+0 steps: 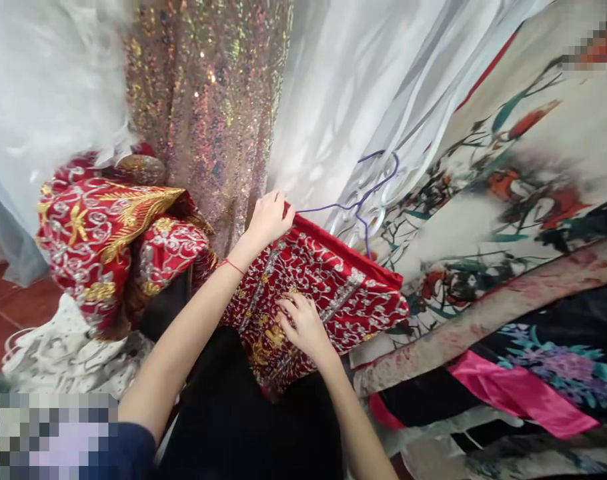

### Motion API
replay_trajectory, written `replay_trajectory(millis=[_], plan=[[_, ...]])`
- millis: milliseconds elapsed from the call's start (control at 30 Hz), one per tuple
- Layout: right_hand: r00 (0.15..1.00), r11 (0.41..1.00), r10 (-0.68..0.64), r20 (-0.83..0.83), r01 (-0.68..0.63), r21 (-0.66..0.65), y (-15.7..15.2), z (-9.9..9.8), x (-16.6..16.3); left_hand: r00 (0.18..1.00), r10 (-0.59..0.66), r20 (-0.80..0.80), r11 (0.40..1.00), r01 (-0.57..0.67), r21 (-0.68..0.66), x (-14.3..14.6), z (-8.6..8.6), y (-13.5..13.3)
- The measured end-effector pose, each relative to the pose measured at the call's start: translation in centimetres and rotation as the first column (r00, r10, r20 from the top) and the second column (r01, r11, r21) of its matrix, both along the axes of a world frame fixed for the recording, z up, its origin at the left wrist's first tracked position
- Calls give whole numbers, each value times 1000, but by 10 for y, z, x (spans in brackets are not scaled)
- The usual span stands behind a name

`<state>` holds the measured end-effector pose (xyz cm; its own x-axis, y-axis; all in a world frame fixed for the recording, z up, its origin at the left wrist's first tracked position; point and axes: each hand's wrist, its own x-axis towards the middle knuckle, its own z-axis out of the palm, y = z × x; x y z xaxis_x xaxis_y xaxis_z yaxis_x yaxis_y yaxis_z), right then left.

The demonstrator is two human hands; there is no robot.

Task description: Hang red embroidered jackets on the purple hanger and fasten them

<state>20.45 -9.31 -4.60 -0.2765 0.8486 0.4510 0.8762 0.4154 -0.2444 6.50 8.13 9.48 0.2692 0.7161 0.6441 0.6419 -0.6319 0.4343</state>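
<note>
A red skirt-like garment [333, 287] with silver and gold embroidery lies across my lap, its plain red band along the upper edge. At the band's left corner, my left hand [271, 217] is closed on the fabric. A thin purple wire hanger [357, 205] meets the band, its hook pointing up and right; its lower part is hidden by the cloth. My right hand [304, 327] lies on the embroidered front, fingers apart and slightly bent, touching the cloth without a visible grip.
Another bunched red and gold embroidered garment [88, 247] is at the left, above white dotted cloth [73, 360]. Sequined fabric [208, 100] and white sheer cloth [328, 87] hang behind. Flower-print garments [523, 187] and a pink satin strip [518, 393] fill the right side.
</note>
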Motion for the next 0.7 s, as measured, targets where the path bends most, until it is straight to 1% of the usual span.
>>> replay_trajectory(millis=[33, 100, 167, 233, 300, 333, 367, 433, 500, 533, 567, 633, 700], plan=[[999, 1000, -17, -49, 17, 1, 0, -1, 12, 1000, -22, 7, 1000, 22, 1, 4, -6, 9], [986, 999, -29, -164, 32, 15, 1, -4, 31, 999, -45, 19, 999, 45, 13, 4, -18, 24], [960, 999, -32, -278, 41, 28, 4, -9, 42, 999, -39, 28, 999, 38, 31, -5, -29, 28], [923, 999, -27, -384, 39, 23, 9, -13, 44, 998, -12, 54, 998, 8, 68, -14, -39, 17], [854, 1000, -14, -520, 12, -8, 15, -13, 34, 995, 31, 90, 993, -41, 112, -20, -48, -7], [794, 999, -10, -608, -14, -35, 18, -12, 26, 993, 62, 105, 989, -76, 130, -21, -53, -22], [713, 997, -10, -701, -47, -61, 21, -10, 16, 989, 97, 113, 983, -113, 142, -21, -57, -39], [516, 990, -25, -856, -109, -94, 26, -5, -7, 979, 166, 116, 968, -184, 168, -18, -64, -69], [337, 990, -48, -940, -110, -90, 29, 0, -27, 969, 217, 118, 953, -237, 190, -12, -70, -92], [272, 993, -61, -960, -78, -85, 29, 2, -35, 965, 234, 120, 948, -254, 193, -8, -73, -99], [224, 995, -77, -971, -42, -89, 28, 3, -40, 962, 245, 122, 945, -264, 190, -5, -75, -103], [161, 994, -111, -981, -1, -112, 25, 4, -45, 961, 249, 123, 948, -268, 173, -1, -76, -103], [126, 992, -122, -984, -23, -126, 18, 4, -42, 965, 233, 121, 954, -251, 162, 0, -76, -97]])
